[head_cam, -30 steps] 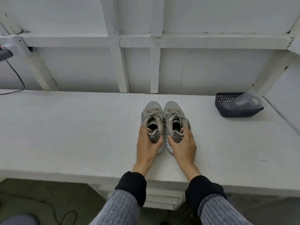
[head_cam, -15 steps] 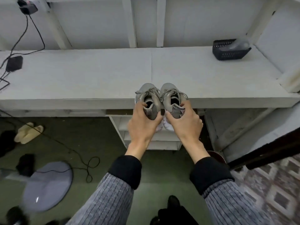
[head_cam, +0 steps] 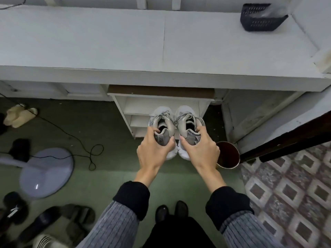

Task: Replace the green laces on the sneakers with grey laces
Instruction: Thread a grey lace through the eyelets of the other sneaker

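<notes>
Two grey sneakers side by side in the air, toes pointing away, held below the edge of the white table (head_cam: 107, 42) and in front of a small white shelf unit (head_cam: 161, 104). Left hand (head_cam: 154, 151) grips the left sneaker (head_cam: 162, 120) at the heel, fingers curled into the opening; right hand (head_cam: 200, 149) grips the right sneaker (head_cam: 188, 119) the same way. Grey laces (head_cam: 164, 116) are threaded through both. Dark basket (head_cam: 259, 18) sits far right on the table; fan base (head_cam: 46, 172) stands on the green floor.
</notes>
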`<state>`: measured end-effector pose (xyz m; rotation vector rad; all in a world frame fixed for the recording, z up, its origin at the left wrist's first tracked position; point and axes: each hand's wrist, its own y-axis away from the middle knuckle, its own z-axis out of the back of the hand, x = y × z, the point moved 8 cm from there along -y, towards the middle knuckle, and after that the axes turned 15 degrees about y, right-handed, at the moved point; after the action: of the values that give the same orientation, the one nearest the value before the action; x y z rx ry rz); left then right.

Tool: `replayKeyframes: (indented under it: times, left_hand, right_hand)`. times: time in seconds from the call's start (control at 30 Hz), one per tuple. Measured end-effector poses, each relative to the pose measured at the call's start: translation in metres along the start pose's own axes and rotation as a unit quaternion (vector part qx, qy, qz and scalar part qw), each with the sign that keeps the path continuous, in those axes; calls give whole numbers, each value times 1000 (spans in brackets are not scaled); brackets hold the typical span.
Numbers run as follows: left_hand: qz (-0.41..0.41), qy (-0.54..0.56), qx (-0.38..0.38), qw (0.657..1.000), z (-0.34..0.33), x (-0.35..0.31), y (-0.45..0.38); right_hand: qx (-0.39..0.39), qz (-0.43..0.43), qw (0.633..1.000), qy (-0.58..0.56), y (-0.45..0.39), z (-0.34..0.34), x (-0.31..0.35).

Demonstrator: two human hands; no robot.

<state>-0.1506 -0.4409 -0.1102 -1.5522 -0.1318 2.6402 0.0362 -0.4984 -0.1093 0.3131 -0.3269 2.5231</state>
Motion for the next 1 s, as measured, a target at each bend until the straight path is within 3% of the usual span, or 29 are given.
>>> replayKeyframes:
  times: [0.3,0.6,0.87,1.0]
  left_hand:
    - [66,62,52,995,-144,127,-89]
    - [-17,113,40,993,-285,235,-236]
    - [-88,142,-3,986,-328,257,-270]
    - [-64,119,29,990,-328,255,-266]
  right_hand:
    - [37,-23,999,-24,-91,-173,-46]
    - [-8,-22,993,-118,-226,-353,-64]
    - [-91,39,983,-152,-271,-408,-60]
    - [-31,11,970,-239,-269,-408,-66]
